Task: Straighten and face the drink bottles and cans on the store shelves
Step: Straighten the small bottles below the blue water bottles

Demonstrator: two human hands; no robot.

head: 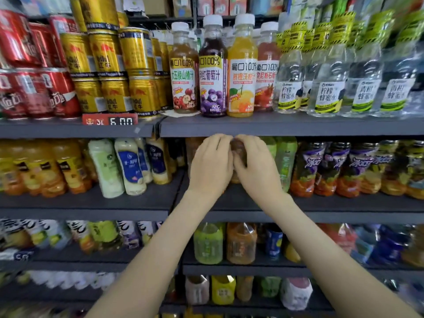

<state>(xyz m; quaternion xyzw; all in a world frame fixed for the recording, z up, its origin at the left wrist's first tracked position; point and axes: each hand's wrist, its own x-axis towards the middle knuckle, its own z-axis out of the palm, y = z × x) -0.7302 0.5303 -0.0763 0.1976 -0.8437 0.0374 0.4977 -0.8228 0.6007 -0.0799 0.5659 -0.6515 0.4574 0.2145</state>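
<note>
Both my hands reach into the second shelf from the top, under the upper shelf's edge. A brown drink bottle (238,149) stands there, mostly hidden between them. My left hand (210,162) wraps its left side and my right hand (254,166) curls round its right side. Green bottles (285,161) stand just to the right of it. Above, four juice bottles (212,72) with white caps face forward on the top shelf.
Gold cans (110,70) and red cans (32,72) are stacked upper left, clear lemon-water bottles (330,81) upper right. White milk-tea bottles (128,164) lean at mid-left; purple-labelled bottles (332,168) fill the right. Lower shelves (229,269) hold more bottles.
</note>
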